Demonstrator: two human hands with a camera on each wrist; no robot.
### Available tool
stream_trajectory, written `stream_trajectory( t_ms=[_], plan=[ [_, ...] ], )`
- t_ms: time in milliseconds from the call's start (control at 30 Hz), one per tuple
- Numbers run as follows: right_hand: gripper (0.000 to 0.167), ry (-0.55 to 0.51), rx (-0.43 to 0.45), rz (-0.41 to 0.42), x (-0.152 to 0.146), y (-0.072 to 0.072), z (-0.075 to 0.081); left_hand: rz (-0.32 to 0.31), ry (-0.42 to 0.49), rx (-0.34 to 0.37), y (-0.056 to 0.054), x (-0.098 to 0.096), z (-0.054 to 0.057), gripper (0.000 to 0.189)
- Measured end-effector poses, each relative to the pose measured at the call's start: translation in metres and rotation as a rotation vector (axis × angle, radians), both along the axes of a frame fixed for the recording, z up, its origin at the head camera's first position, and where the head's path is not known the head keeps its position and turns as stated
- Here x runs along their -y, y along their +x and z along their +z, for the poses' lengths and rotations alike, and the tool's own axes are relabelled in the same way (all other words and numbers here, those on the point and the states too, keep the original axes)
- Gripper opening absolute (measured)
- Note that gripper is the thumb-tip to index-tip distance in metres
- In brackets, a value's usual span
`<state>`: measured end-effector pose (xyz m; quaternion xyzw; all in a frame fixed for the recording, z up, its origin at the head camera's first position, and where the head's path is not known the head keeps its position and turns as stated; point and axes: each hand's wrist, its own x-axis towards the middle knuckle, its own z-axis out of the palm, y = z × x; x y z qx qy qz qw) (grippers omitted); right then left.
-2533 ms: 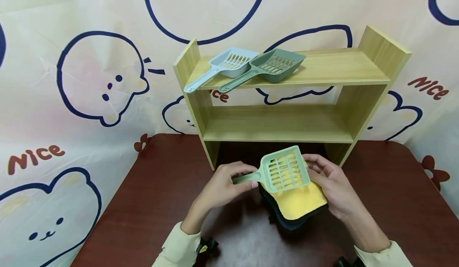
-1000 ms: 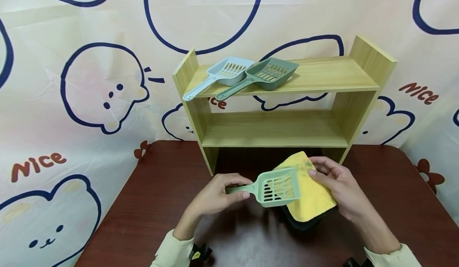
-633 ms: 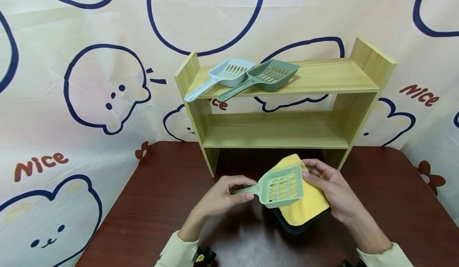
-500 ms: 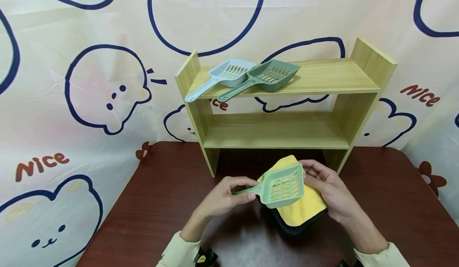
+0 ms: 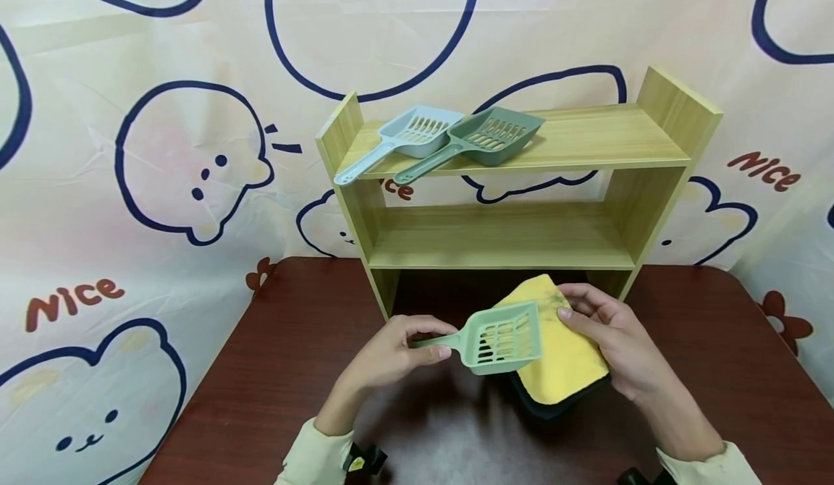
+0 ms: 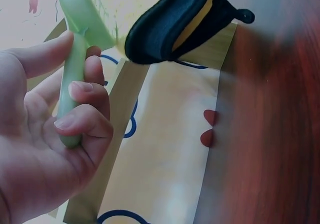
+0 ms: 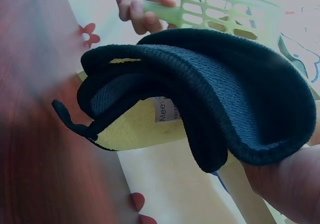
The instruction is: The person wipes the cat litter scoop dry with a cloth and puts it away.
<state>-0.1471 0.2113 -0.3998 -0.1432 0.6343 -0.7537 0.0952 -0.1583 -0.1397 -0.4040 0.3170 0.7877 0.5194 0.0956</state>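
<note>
By its handle, a light green slotted litter scoop [image 5: 470, 342] is held in my left hand [image 5: 391, 355]. The left wrist view shows the fingers and thumb round that handle [image 6: 75, 79]. My right hand [image 5: 615, 336] grips a folded cleaning cloth [image 5: 563, 369], yellow on one face and dark blue on the other. The cloth lies against or just behind the scoop's right part; exact contact is hidden. In the right wrist view the cloth's dark folds [image 7: 215, 74] hang beneath, with a small loop [image 7: 70, 121] and a white label [image 7: 164, 109].
A wooden shelf [image 5: 599, 137] stands at the back of the dark red-brown table [image 5: 260, 412]. On its top board lie a light blue scoop [image 5: 393, 134] and a dark green scoop [image 5: 461, 136], handles jutting over the front edge. A cartoon-printed backdrop [image 5: 176, 137] hangs behind.
Since half a second ago, the cloth and right hand have shifted right and the scoop slightly left. Less of the scoop overlaps the cloth, and a dark smudge shows on the yellow face.
</note>
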Motion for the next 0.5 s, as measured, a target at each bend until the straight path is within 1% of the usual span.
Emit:
stream_trajectory(
  t_ms=[133, 300, 500],
  plan=[
    [0.027, -0.006, 0.009, 0.007, -0.0038, 0.0006, 0.0021, 0.005, -0.017, -0.015, -0.0010, 0.0027, 0.0009, 0.026],
    [0.027, -0.017, 0.023, 0.025, -0.0033, 0.0010, 0.0015, 0.002, -0.013, -0.005, -0.0007, 0.0020, 0.0008, 0.026],
    [0.027, -0.016, 0.028, 0.031, 0.0020, 0.0017, -0.0009, -0.038, 0.024, 0.028, 0.0005, -0.0023, -0.0004, 0.028]
  ],
)
